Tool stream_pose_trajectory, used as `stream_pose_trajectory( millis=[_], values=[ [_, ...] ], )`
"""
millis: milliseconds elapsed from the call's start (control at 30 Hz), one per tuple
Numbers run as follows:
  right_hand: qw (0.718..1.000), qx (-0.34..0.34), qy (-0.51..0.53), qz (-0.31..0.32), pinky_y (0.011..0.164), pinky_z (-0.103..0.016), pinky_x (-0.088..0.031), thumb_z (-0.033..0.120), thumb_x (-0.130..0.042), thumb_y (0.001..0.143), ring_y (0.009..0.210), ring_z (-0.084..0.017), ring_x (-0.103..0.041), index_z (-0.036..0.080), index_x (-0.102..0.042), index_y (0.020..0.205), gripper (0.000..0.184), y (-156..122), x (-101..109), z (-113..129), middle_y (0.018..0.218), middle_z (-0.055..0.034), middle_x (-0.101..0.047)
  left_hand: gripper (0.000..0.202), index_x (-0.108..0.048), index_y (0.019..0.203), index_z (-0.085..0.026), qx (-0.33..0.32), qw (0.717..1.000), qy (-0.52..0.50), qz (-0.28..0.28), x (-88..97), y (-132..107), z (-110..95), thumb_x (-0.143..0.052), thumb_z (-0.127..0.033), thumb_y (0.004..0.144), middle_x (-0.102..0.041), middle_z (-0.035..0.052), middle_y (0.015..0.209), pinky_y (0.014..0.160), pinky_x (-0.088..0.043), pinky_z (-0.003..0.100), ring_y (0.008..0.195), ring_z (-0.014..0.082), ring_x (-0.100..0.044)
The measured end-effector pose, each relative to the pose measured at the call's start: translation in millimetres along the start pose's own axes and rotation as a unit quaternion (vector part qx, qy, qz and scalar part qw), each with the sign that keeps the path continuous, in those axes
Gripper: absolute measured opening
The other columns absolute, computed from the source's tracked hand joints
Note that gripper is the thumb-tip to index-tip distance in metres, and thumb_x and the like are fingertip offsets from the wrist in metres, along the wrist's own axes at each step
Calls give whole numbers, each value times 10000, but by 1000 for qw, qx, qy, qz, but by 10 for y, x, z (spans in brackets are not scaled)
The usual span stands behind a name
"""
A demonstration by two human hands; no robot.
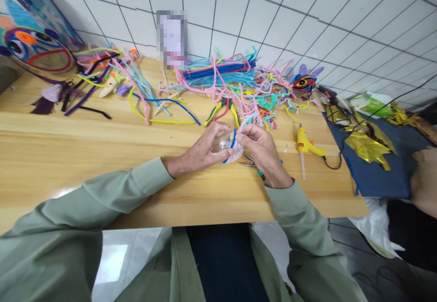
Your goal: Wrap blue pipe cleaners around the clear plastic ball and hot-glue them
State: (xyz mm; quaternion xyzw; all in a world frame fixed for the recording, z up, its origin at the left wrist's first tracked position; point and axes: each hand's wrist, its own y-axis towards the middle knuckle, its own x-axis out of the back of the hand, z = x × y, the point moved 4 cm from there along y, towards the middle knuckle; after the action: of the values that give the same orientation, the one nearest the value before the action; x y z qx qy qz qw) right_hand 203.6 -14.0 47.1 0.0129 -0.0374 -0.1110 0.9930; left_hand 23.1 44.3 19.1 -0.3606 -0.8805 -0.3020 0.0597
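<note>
My left hand (201, 149) grips a small clear plastic ball (226, 142) above the wooden table (68, 156). A blue pipe cleaner (233, 139) runs around the ball. My right hand (261, 147) is closed on the ball's right side, its fingers pinching a pale lilac pipe cleaner (239, 131) against it. Both hands meet just in front of a large heap of coloured pipe cleaners (239, 88). Scissors (251, 163) lie on the table under my right hand, partly hidden by it.
A yellow glue gun (305, 145) lies right of my hands. More pipe cleaners and purple feathers (51, 97) sit at the far left. A dark blue mat (382, 170) with gold foil (367, 147) covers the right end. Another person's hand (423, 183) shows at the right edge.
</note>
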Motion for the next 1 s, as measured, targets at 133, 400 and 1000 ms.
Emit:
stream_pose_trajectory(
  millis=[133, 400, 1000],
  values=[
    [1000, 0, -4, 3, 631, -287, -447, 534, -967, 742, 676, -142, -543, 237, -702, 814, 404, -2, -6, -15, 734, 36, -639, 451, -521, 1386, -270, 3, 1000, -1, 8, 8, 5, -26, -737, -427, 1022, -591, 121, 1403, 1223, -497, 500, 1377, 295, -593],
    [1000, 3, 4, 0, 632, -287, -442, 519, -949, 757, 668, -141, -534, 241, -702, 811, 376, -11, -21, 14, 726, 39, -633, 448, -493, 1368, -276, 7, 1000, 4, 9, -6, 6, -46, -739, -398, 1014, -582, 111, 1362, 1177, -522, 497, 1328, 287, -603],
    [999, -19, 38, 16, 633, -290, -462, 494, -991, 710, 677, -133, -543, 242, -693, 920, 443, 25, 8, -23, 767, 49, -633, 630, -433, 1617, -284, -109, 988, 99, 53, 23, 24, -111, -688, -371, 1047, -560, 144, 1440, 1232, -485, 584, 1398, 331, -533]
  ],
)
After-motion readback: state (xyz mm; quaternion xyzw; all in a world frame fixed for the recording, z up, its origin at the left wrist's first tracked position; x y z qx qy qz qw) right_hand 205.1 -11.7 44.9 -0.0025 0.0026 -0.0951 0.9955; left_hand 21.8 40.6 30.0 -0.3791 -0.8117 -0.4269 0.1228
